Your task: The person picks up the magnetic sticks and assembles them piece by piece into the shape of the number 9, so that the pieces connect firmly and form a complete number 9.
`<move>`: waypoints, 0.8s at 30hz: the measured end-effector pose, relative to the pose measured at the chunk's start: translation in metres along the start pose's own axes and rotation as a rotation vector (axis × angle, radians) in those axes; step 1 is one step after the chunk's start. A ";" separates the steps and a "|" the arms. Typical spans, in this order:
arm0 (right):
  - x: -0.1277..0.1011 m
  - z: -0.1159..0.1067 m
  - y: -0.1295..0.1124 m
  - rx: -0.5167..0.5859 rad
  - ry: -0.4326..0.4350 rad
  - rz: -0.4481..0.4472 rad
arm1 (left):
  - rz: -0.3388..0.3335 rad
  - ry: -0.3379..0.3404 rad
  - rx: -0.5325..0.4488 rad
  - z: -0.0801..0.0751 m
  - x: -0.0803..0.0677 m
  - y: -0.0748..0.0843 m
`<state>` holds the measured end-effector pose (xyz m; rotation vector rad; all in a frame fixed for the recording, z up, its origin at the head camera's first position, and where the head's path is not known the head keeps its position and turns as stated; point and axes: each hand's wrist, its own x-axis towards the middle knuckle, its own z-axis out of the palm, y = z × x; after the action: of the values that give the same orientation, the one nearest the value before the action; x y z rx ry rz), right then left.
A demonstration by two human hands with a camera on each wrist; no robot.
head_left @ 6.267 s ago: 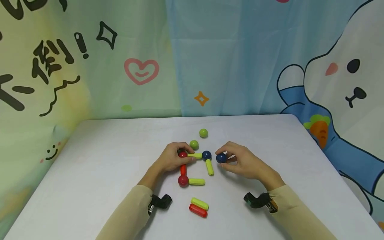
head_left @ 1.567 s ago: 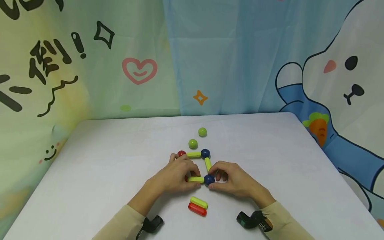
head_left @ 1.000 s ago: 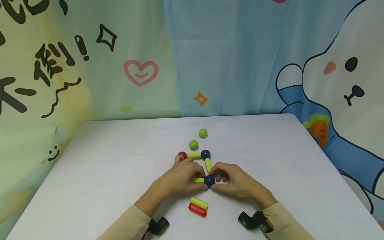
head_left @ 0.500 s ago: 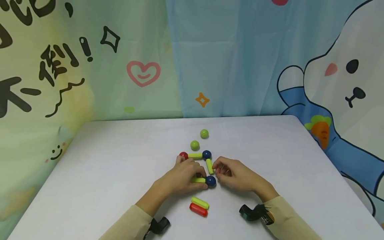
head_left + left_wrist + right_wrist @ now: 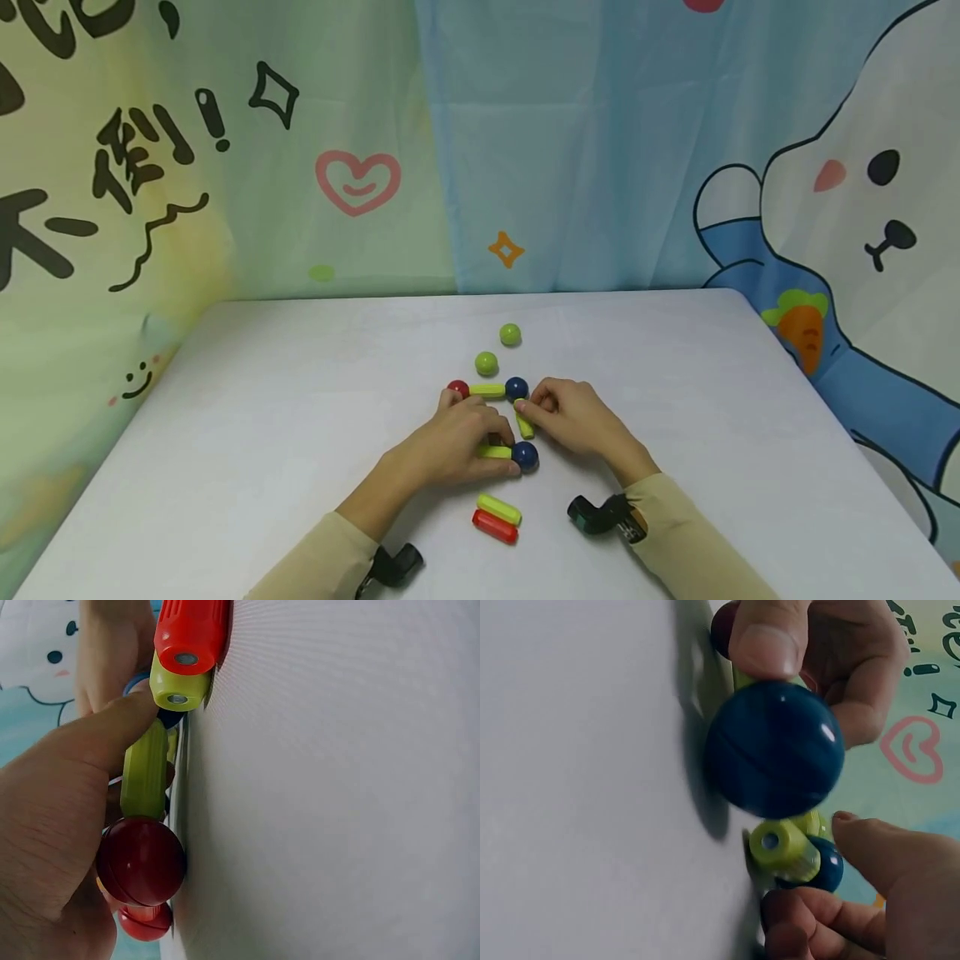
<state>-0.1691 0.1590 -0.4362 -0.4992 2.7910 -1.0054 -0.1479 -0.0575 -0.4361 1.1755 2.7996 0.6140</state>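
Note:
Magnetic balls and rods lie joined on the table. My left hand (image 5: 457, 442) pinches the lower yellow-green rod (image 5: 145, 769), between a red ball (image 5: 142, 861) and a blue ball (image 5: 525, 456). In the head view this hand hides that red ball. My right hand (image 5: 581, 417) has thumb and fingers around the upright yellow-green rod (image 5: 525, 427), below the upper blue ball (image 5: 517, 388). This rod's metal-tipped lower end stands apart from the lower blue ball in the right wrist view. A top yellow-green rod (image 5: 487, 390) links the upper blue ball to another red ball (image 5: 458, 388).
Two green balls (image 5: 486, 363) sit behind the joined pieces. In front lie a loose yellow-green rod (image 5: 498, 509) and a red rod (image 5: 495, 527), side by side. The white table (image 5: 315, 358) extends around them, with a printed curtain (image 5: 525, 150) behind.
The blue ball once in my right hand now sits at the lower rod's end. My left hand moved down from the upper red ball. My right hand let go and moved up to the upright rod.

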 end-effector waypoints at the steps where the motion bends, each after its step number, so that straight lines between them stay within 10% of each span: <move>1: 0.001 0.001 -0.001 -0.006 0.003 0.016 | 0.001 0.000 0.001 0.000 0.000 0.000; 24: 0.017 0.007 -0.011 0.039 0.008 0.155 | 0.019 0.029 -0.003 0.000 0.000 -0.006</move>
<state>-0.1807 0.1407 -0.4345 -0.2700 2.7602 -1.0280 -0.1522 -0.0617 -0.4387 1.2043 2.8133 0.6410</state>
